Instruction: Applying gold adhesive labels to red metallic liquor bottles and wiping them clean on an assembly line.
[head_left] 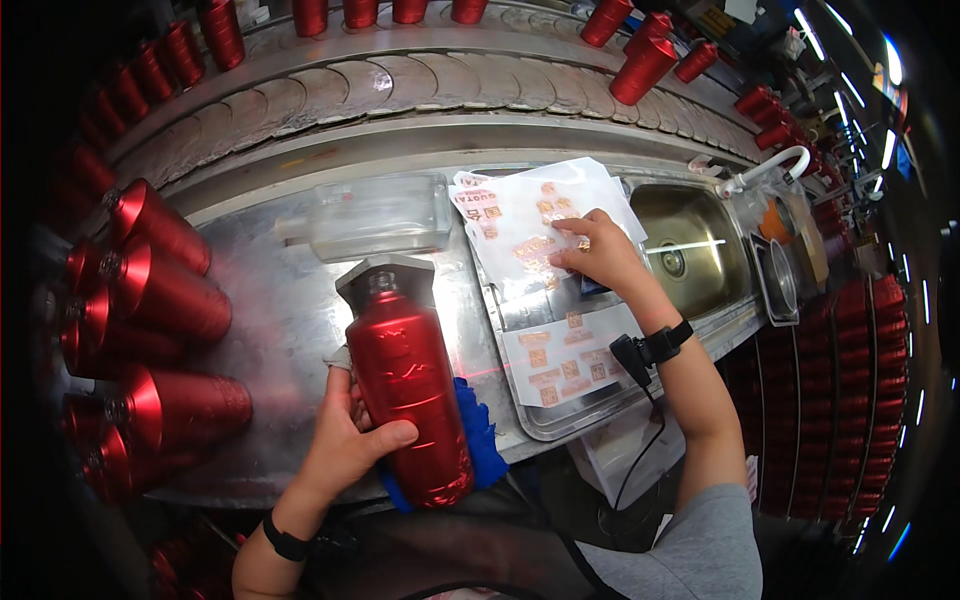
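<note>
A glossy red metallic bottle (405, 385) with a narrow neck lies tilted in front of me, its neck pointing away. My left hand (350, 440) grips it from the left side, thumb on top near the base. Its neck end is by a grey angular block (415, 275), and a blue cloth (485, 440) lies under its lower part. Over on the right, my right hand (600, 252) reaches onto white sheets (500, 250) printed with gold and red decals, index finger and thumb apart on the paper. Nearer me lies a smaller decal sheet (550, 340).
A clear rectangular tub (380, 225) stands behind the bottle. Several red bottles (170, 290) crowd the left side. A metal sink (680, 240) with a white faucet (765, 172) is at right. Beyond the counter runs a slatted conveyor (400, 85) carrying more bottles.
</note>
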